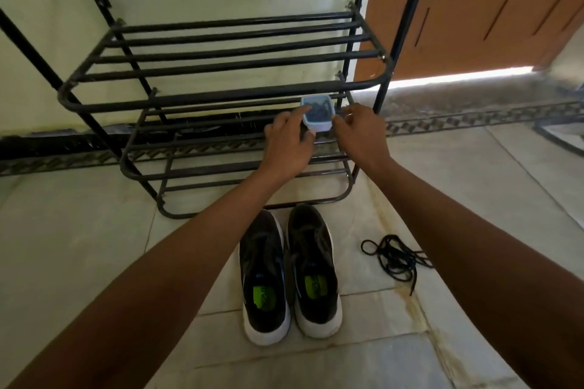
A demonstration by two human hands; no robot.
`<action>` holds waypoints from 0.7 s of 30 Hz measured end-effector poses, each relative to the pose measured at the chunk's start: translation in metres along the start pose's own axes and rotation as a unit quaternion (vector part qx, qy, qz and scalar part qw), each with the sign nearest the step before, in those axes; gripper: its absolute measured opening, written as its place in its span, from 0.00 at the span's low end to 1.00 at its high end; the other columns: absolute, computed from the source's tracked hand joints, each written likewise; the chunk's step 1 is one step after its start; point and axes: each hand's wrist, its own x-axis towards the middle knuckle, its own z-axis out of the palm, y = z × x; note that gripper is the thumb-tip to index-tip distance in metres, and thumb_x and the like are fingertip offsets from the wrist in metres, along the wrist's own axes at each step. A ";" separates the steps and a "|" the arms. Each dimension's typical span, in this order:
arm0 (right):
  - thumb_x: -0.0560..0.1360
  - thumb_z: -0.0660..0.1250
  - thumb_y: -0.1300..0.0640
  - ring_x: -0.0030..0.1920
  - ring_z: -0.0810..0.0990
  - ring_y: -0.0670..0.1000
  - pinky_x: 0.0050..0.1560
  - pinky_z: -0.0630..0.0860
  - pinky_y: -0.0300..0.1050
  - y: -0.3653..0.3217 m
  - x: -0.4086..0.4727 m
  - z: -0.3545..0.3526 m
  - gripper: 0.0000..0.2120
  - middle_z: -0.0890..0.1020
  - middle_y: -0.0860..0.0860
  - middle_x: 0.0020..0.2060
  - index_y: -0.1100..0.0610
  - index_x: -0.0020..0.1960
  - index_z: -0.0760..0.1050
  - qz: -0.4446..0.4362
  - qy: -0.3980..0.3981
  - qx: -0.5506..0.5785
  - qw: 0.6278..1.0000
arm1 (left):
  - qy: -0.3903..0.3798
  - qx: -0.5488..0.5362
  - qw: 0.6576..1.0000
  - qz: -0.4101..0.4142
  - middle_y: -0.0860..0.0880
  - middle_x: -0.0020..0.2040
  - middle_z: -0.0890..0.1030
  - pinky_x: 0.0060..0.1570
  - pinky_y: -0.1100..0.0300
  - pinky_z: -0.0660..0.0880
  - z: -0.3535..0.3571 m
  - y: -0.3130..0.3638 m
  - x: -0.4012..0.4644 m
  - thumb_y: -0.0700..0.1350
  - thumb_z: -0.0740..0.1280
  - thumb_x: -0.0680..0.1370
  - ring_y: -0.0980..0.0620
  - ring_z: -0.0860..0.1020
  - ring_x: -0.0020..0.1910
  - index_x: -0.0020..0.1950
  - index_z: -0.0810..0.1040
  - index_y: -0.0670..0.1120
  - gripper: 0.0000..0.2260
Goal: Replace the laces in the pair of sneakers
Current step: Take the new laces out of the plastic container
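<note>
While gripped between left hand (289,142) and right hand (360,133), lace box (317,113); sneakers (290,271) nearer.

Two bare forearms are seen, entering from the lower corners of the view and narrowing toward the wrists. No sleeve, cuff, watch, band or ring is worn on either one; both are uncovered along the whole visible length. The left hand (289,144) is shown from the back, with knuckles and short, unpainted nails visible. The right hand (360,133) is likewise bare and ungloved, its fingers slim and its nails trimmed short.
</note>
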 end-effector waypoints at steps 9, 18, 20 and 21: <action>0.75 0.72 0.58 0.42 0.85 0.52 0.43 0.85 0.48 0.019 0.038 0.032 0.03 0.84 0.55 0.41 0.58 0.44 0.80 0.092 -0.028 0.046 0.994 | -0.057 -0.138 0.985 -0.083 0.45 0.70 0.75 0.60 0.62 0.72 0.002 -0.021 0.039 0.42 0.62 0.85 0.49 0.75 0.65 0.74 0.72 0.44 0.17; 0.75 0.68 0.64 0.35 0.82 0.49 0.35 0.81 0.43 -0.017 -0.074 0.005 0.09 0.83 0.56 0.39 0.61 0.55 0.80 0.189 -0.030 0.290 0.938 | 0.063 -0.364 0.917 -0.149 0.48 0.58 0.83 0.48 0.61 0.80 -0.021 -0.008 -0.068 0.39 0.62 0.84 0.51 0.83 0.55 0.61 0.80 0.47 0.10; 0.75 0.68 0.65 0.32 0.81 0.49 0.33 0.80 0.43 -0.026 -0.107 0.007 0.11 0.83 0.56 0.36 0.60 0.56 0.80 0.188 -0.060 0.300 0.933 | 0.073 -0.404 0.893 -0.184 0.49 0.58 0.84 0.48 0.57 0.81 -0.022 -0.016 -0.100 0.38 0.61 0.84 0.50 0.84 0.54 0.62 0.80 0.48 0.11; 0.75 0.68 0.65 0.31 0.81 0.50 0.33 0.79 0.43 -0.029 -0.122 0.010 0.12 0.83 0.56 0.35 0.59 0.58 0.79 0.184 -0.086 0.294 0.934 | 0.076 -0.431 0.876 -0.204 0.48 0.58 0.84 0.48 0.55 0.82 -0.022 -0.021 -0.114 0.37 0.60 0.84 0.49 0.84 0.54 0.62 0.80 0.49 0.13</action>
